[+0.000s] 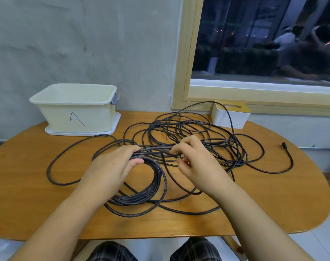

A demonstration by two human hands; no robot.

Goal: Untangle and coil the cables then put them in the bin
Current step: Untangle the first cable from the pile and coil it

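Note:
Black braided cables lie tangled (188, 132) across the middle of the wooden table (273, 200). A partly wound coil (156, 187) of the thicker cable sits near the front, and my left hand (111, 166) grips its top, thumb under the strands and fingers over them. My right hand (196, 162) pinches a thin strand just to the right of the coil. One loop (53, 166) trails out to the left. A free cable end with a plug (283, 144) lies at the right. The cream bin (75, 108) marked "A" stands at the back left, with nothing visible inside it.
The bin sits on a white tray (111, 131). A white box with a yellow top (230, 113) stands at the back right under the window frame, with a cable looped over it. The wall runs close behind the table.

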